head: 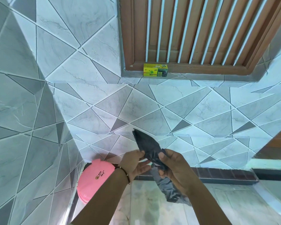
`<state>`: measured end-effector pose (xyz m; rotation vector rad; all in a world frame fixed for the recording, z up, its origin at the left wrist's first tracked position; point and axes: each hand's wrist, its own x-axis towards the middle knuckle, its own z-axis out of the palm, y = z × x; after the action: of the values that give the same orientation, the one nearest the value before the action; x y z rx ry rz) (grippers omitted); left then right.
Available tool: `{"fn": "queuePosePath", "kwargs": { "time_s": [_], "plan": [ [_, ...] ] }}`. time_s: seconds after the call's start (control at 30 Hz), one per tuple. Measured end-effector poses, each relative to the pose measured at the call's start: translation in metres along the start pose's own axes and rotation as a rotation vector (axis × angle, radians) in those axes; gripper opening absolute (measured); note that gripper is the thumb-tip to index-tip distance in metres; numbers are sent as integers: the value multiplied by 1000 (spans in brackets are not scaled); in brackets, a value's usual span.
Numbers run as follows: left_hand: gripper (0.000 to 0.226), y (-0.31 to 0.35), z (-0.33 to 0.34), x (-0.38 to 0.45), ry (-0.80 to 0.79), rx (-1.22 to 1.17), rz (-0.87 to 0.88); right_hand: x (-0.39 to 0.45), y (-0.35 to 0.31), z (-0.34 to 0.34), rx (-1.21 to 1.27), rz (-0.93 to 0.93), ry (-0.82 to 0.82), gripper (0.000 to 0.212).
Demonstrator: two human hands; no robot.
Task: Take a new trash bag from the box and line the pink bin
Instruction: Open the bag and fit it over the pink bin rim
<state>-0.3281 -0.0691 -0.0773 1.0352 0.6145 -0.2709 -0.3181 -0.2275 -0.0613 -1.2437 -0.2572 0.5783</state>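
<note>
A yellow and green cardboard box of bin bags [155,70] stands on the grey window sill [133,77], near its left corner, right against the brown wooden window frame with white vertical bars [190,31]. The wall below and to the left is covered in grey and white marbled tiles cut in triangles [88,101]. Down in the corner where the two tiled walls meet, the round pink plastic bin [94,177] sits on the pale marbled floor [146,207], and the left forearm crosses in front of its right side. A crumpled black plastic trash bag [148,147] is held up in front of the wall, well apart from the box and to the right of the bin; one end points up and the other hangs down below the hands. The left hand [133,163], with a beaded band at the wrist, pinches the bag's left edge in its grip. The right hand [173,164] is clenched around the bag's middle, palm toward the camera.
</note>
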Motion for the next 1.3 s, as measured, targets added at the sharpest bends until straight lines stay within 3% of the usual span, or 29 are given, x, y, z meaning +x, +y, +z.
{"fn": "queuePosePath", "kwargs": {
  "time_s": [0.1, 0.27, 0.37, 0.43, 0.57, 0.63, 0.87, 1.03, 1.1, 1.17, 1.3],
  "plan": [
    [10, 7, -5, 4, 107, -117, 174, 0, 7, -10, -127, 65, 73, 22],
    [11, 7, -7, 0, 74, -161, 272, 3, 14, -22, -477, 242, 232, 23],
    [19, 3, -2, -2, 48, -115, 328, 7, 18, -20, -850, 97, 443, 24],
    [21, 1, -1, -3, -2, -89, 356, 7, 14, -14, -936, -74, 519, 16],
    [10, -4, 0, -5, -46, 30, 439, 9, 3, 2, -952, -281, 441, 7],
    [8, -5, 1, -7, -66, 81, 475, 12, 2, 10, -928, -291, 377, 6],
    [14, -9, -3, -8, -91, 349, 578, 14, -6, 15, -424, 10, 263, 6],
    [30, -10, -6, -1, -55, 624, 648, 16, -4, 10, -352, 109, 291, 13],
    [33, -10, -7, -1, -38, 618, 624, 18, -3, 8, -330, 115, 316, 14],
    [22, -8, -9, 0, -13, 572, 611, 18, -2, 4, -308, 118, 349, 15],
    [23, -1, -18, 4, 167, 443, 559, 17, -4, -11, -189, 117, 426, 14]
  ]
}}
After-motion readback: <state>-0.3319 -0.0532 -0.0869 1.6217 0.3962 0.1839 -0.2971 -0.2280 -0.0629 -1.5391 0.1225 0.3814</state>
